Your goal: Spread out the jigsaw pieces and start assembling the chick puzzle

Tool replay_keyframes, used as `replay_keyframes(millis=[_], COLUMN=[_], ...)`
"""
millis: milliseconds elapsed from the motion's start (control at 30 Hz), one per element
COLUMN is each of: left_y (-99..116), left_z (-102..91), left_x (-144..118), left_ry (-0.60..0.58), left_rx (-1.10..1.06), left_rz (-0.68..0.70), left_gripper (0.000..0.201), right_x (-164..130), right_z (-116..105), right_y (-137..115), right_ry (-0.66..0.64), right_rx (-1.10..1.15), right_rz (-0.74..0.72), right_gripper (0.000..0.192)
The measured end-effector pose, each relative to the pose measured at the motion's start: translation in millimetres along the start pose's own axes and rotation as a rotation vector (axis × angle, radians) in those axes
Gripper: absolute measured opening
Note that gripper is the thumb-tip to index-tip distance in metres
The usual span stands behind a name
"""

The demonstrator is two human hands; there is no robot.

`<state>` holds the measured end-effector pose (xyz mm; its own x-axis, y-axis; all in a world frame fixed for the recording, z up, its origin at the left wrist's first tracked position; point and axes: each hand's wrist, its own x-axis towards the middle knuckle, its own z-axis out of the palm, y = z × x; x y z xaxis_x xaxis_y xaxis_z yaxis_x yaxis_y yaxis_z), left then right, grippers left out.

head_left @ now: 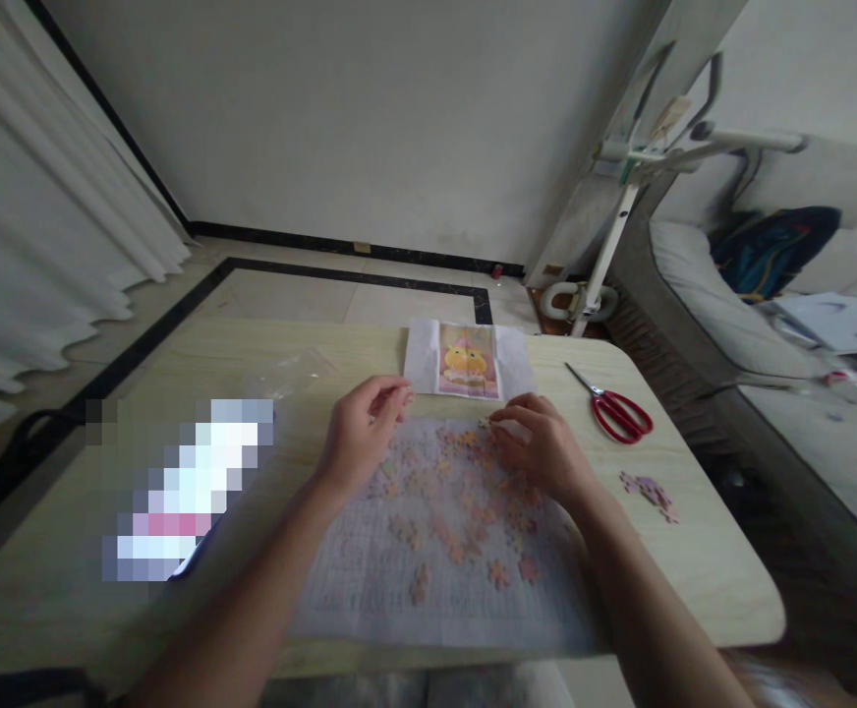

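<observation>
Nothing readable here tbh, the picture sheet (467, 362) at upper centre only shows a cartoon, no words.

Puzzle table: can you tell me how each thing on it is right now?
puzzle pieces: loose, scattered on the sheet, not joined.
gridded sheet: spread flat on the table.
reference picture: unfolded, lying flat.
scissors: closed, lying flat, untouched.
small pile of pieces: set apart right of the sheet.
plastic bag: lying flat; looks empty.
left hand: fingertips pinched together.
right hand: fingers resting on the pieces.
</observation>
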<state>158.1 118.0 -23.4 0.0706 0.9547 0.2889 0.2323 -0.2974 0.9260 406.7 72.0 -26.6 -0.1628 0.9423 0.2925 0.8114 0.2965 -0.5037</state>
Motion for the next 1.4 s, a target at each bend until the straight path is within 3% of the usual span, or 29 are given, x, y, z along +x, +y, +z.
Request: replay_keyframes(millis=[200,433,533,700,933,1100,1400], left_y=[-1,-3,-4,-5,9,20,16], left_z=[-2.5,-3.2,-4.4,-4.5,0.3,3.5,10.4], left_x=[2,1,2,2,-1,-3,-7], left_ry=[0.041,0.057,0.071,0.059,-0.005,-0.121,-0.219], left_rx=[0.010,0.023,-0.011,-0.016,-0.133,-0.212,-0.329], left_rz=[0.029,0.047,0.048,0.049,-0.108,-0.249,-0.349], left_gripper=[0.013,0.013,0.014,0.014,0.016,0.016,0.019], right_x=[6,23,25,22,18,18,15], right_z=[11,16,20,25,21,18,22], right_y=[-18,-47,-50,-44,-39,-39,-41], right_ry=[-0.089,-0.235,-0.250,-0.202,-0.145,-0.119,-0.082], right_rx=[-0.016,-0.198,-0.212,-0.049,0.375,0.747,0.829], right_rz=[-0.084,-0.143,-0.119,-0.033,0.126,0.186,0.366], right_gripper=[0.016,0.015,0.015,0.013,0.005,0.034,0.031])
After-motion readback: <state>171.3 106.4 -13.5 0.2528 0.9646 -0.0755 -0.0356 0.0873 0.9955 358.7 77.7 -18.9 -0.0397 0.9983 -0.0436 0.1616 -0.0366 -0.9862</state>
